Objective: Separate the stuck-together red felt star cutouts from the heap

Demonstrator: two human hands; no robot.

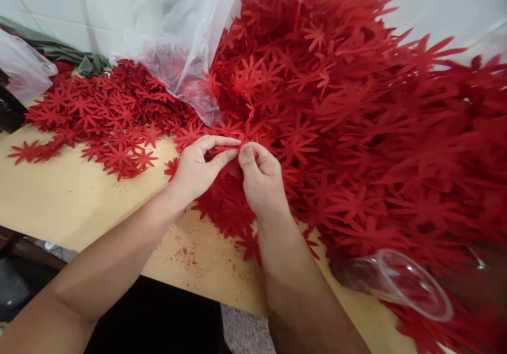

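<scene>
My left hand (200, 165) and my right hand (261, 177) meet over the near edge of a large heap of red star-shaped flower pieces (344, 111). Thumb and forefinger of my right hand are pinched on a small red piece (255, 154), mostly covered by the fingers. The left thumb and forefinger come together around the same spot, with a bit of red between them. Red petals lie just below and behind both hands.
A flatter pile of red flowers (103, 100) spreads at the left. Behind it hangs a clear plastic bag (178, 31). A clear plastic cup (412, 285) lies on its side at the right. Red crumbs dot the wooden table (79, 195). Another bag (24, 66) is far left.
</scene>
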